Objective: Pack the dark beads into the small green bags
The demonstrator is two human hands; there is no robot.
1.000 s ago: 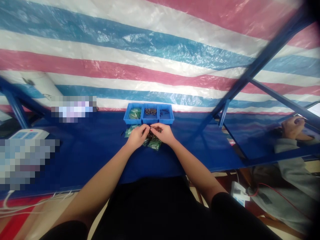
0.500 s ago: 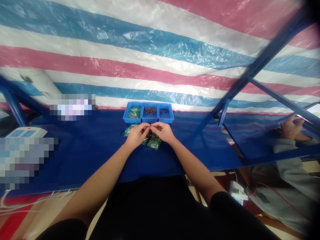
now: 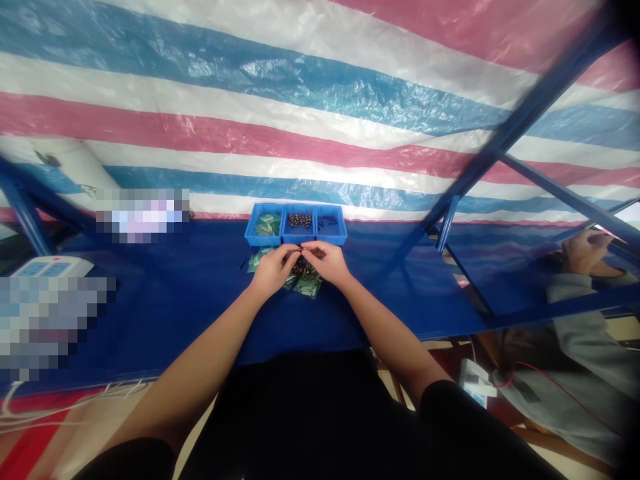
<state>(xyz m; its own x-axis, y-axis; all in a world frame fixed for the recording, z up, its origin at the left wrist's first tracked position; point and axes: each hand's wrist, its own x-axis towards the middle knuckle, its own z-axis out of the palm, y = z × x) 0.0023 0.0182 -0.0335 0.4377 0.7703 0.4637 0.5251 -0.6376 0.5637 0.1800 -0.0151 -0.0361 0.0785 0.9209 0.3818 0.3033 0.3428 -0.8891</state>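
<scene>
My left hand point(image 3: 273, 270) and my right hand point(image 3: 326, 261) meet fingertip to fingertip just in front of three blue bins. Both are closed in a pinch; whatever small thing lies between the fingertips is too small to make out. Under and between the hands lies a pile of green pieces point(image 3: 308, 284) with small dark and brass-coloured parts among them. More pale green pieces point(image 3: 256, 259) lie beside my left hand. The left bin point(image 3: 265, 240) holds green pieces, the middle bin point(image 3: 299, 239) small dark and brass-coloured parts, the right bin point(image 3: 331, 239) thin dark pieces.
A blue table point(image 3: 190, 287) runs under everything, with a striped plastic sheet point(image 3: 300, 100) behind. A white power strip point(image 3: 53, 267) and blurred-out items are at the left. Blue metal bars point(image 3: 470, 173) stand at the right; beyond them show another person's hands point(image 3: 587, 252).
Both hands stay pinched together in nearly the same place, with only slight finger movement. The view has shifted very slightly.
</scene>
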